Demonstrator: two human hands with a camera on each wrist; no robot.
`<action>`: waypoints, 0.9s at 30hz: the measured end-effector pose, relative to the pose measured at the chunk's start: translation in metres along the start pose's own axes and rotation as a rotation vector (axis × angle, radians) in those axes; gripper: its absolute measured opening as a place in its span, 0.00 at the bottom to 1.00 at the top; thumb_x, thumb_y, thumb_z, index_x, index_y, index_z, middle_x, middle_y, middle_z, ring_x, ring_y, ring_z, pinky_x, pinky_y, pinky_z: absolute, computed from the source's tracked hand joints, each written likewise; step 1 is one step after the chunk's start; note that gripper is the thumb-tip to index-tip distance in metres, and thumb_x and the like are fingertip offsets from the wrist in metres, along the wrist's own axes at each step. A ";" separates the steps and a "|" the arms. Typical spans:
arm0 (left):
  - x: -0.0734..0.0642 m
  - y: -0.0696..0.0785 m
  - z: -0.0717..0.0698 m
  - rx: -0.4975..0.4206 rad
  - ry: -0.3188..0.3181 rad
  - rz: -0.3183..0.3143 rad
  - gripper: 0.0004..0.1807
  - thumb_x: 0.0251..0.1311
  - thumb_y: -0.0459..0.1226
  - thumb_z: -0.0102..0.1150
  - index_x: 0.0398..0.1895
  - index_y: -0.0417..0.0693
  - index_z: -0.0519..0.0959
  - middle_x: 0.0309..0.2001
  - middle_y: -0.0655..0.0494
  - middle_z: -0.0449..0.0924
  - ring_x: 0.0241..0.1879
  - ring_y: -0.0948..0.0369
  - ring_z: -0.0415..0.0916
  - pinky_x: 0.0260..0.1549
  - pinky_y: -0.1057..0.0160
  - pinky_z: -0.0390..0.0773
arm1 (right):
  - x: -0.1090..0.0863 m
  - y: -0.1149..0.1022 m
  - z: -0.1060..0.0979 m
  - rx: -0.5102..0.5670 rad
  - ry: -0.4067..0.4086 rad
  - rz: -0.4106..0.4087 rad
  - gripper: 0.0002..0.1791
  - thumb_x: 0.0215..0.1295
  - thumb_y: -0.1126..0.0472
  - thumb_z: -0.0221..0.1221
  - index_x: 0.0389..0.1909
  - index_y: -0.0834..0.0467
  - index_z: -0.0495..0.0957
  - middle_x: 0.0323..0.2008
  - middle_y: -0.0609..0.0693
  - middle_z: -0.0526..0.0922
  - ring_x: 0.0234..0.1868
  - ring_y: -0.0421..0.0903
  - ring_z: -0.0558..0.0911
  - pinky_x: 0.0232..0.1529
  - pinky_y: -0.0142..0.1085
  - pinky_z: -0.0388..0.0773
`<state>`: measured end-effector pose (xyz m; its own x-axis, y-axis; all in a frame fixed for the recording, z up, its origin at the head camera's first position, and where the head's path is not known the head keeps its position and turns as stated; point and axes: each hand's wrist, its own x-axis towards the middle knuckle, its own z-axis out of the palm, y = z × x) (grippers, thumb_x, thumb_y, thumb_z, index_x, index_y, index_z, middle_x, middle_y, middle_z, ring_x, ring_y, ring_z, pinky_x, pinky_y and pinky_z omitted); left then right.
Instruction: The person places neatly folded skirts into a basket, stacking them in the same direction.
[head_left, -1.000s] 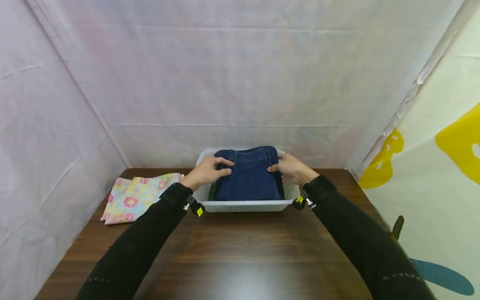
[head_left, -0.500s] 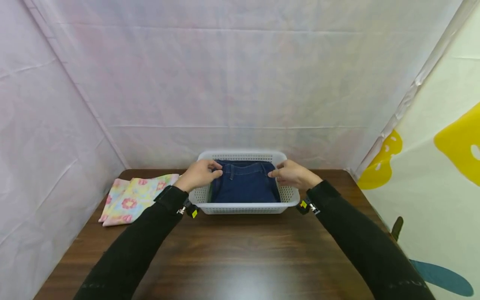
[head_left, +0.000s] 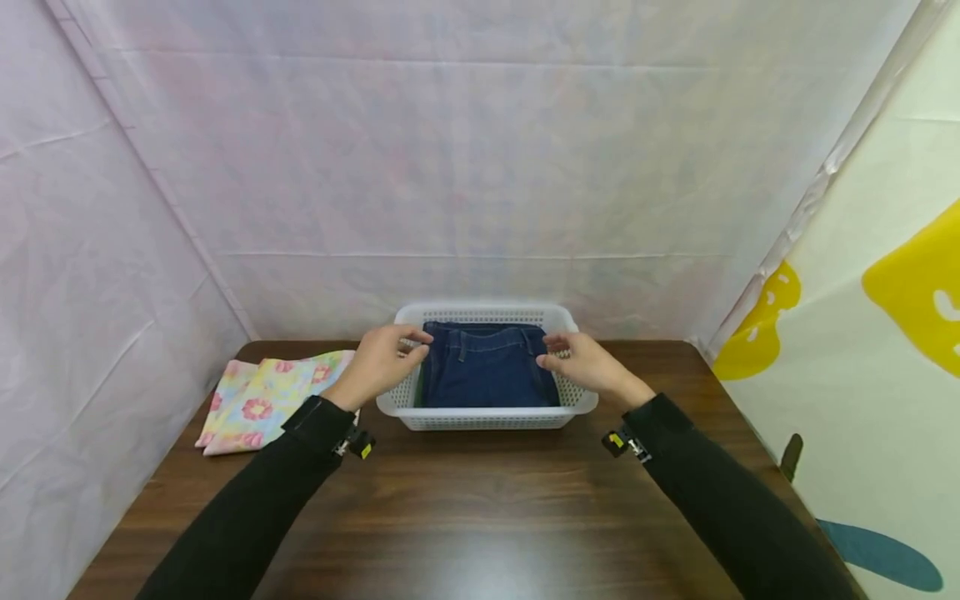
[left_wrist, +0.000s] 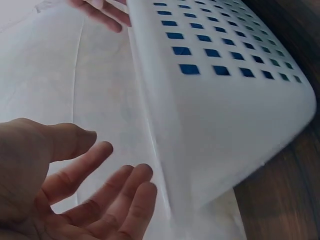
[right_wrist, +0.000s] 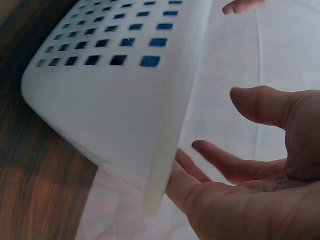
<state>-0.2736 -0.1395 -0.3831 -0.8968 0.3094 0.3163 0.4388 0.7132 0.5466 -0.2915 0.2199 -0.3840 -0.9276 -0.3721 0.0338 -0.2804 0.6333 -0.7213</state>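
Note:
Folded dark blue jeans (head_left: 495, 371) lie waistband to the back inside a white plastic basket (head_left: 487, 413). A thin green edge shows along their left side. My left hand (head_left: 381, 358) hovers over the basket's left rim, fingers loosely bent and holding nothing. Over the right rim is my right hand (head_left: 588, 360), thumb and fingers apart, also holding nothing. Both wrist views show the basket's perforated wall (left_wrist: 225, 115) with blue fabric behind the holes. In the right wrist view, some of the right hand's fingers pass behind the rim; whether they touch it I cannot tell.
A folded floral cloth (head_left: 277, 396), yellow and pink, lies left of the basket on the brown wooden table (head_left: 487, 500). White sheeting (head_left: 480, 167) stands behind the table and along its left side. Patterned fabric (head_left: 862, 375) hangs on the right.
The jeans have been let go and now lie lower in the basket. Both hands have drawn back outward from them, the left towards the left, the right towards the right.

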 end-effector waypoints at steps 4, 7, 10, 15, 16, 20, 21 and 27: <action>-0.013 -0.007 -0.002 0.017 0.064 0.051 0.12 0.76 0.42 0.54 0.56 0.55 0.80 0.55 0.55 0.78 0.48 0.55 0.78 0.44 0.57 0.78 | -0.013 0.000 0.007 -0.057 0.062 -0.110 0.26 0.76 0.54 0.58 0.69 0.59 0.68 0.64 0.61 0.73 0.60 0.58 0.76 0.55 0.51 0.77; -0.022 -0.014 -0.005 0.015 0.111 0.084 0.12 0.76 0.41 0.55 0.57 0.53 0.80 0.55 0.54 0.78 0.47 0.54 0.79 0.45 0.55 0.78 | -0.022 0.001 0.015 -0.066 0.085 -0.175 0.25 0.76 0.53 0.58 0.69 0.54 0.69 0.65 0.58 0.72 0.62 0.59 0.75 0.56 0.51 0.77; -0.029 -0.025 -0.008 0.024 0.149 0.094 0.13 0.75 0.40 0.56 0.58 0.52 0.80 0.53 0.52 0.79 0.46 0.53 0.79 0.41 0.53 0.79 | -0.029 0.003 0.024 -0.115 0.119 -0.243 0.25 0.75 0.52 0.59 0.69 0.51 0.70 0.64 0.55 0.72 0.62 0.58 0.75 0.57 0.50 0.76; -0.042 -0.047 -0.012 0.037 0.199 0.054 0.13 0.74 0.38 0.57 0.58 0.48 0.80 0.52 0.49 0.80 0.46 0.50 0.79 0.41 0.49 0.79 | -0.037 0.002 0.035 -0.219 0.145 -0.368 0.25 0.75 0.51 0.59 0.69 0.52 0.70 0.63 0.51 0.71 0.58 0.50 0.75 0.55 0.48 0.76; -0.045 -0.052 -0.012 0.043 0.207 0.041 0.13 0.74 0.38 0.57 0.57 0.48 0.80 0.53 0.48 0.80 0.47 0.49 0.78 0.41 0.48 0.79 | -0.038 0.002 0.037 -0.239 0.144 -0.394 0.26 0.75 0.50 0.59 0.69 0.53 0.70 0.63 0.51 0.71 0.59 0.50 0.74 0.56 0.49 0.76; -0.057 -0.073 -0.013 0.076 0.227 -0.014 0.14 0.72 0.37 0.58 0.58 0.47 0.80 0.55 0.44 0.78 0.47 0.45 0.78 0.39 0.45 0.78 | -0.039 0.000 0.046 -0.303 0.148 -0.465 0.27 0.75 0.49 0.58 0.70 0.55 0.69 0.66 0.53 0.69 0.67 0.50 0.69 0.62 0.50 0.71; -0.060 -0.079 -0.013 0.093 0.228 -0.023 0.15 0.71 0.37 0.59 0.58 0.47 0.80 0.55 0.43 0.78 0.47 0.44 0.78 0.38 0.45 0.78 | -0.039 0.000 0.048 -0.315 0.150 -0.477 0.28 0.75 0.48 0.58 0.70 0.55 0.69 0.67 0.53 0.69 0.67 0.50 0.69 0.63 0.50 0.70; -0.073 -0.113 -0.018 0.161 0.163 -0.106 0.18 0.69 0.38 0.61 0.59 0.42 0.79 0.58 0.34 0.74 0.53 0.36 0.72 0.44 0.35 0.74 | -0.039 -0.006 0.057 -0.354 0.144 -0.492 0.29 0.76 0.45 0.56 0.72 0.53 0.67 0.69 0.53 0.67 0.68 0.46 0.67 0.63 0.47 0.71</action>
<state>-0.2566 -0.2543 -0.4545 -0.9106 0.1311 0.3920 0.3163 0.8316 0.4566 -0.2401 0.1922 -0.4205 -0.6862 -0.5977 0.4145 -0.7251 0.6071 -0.3250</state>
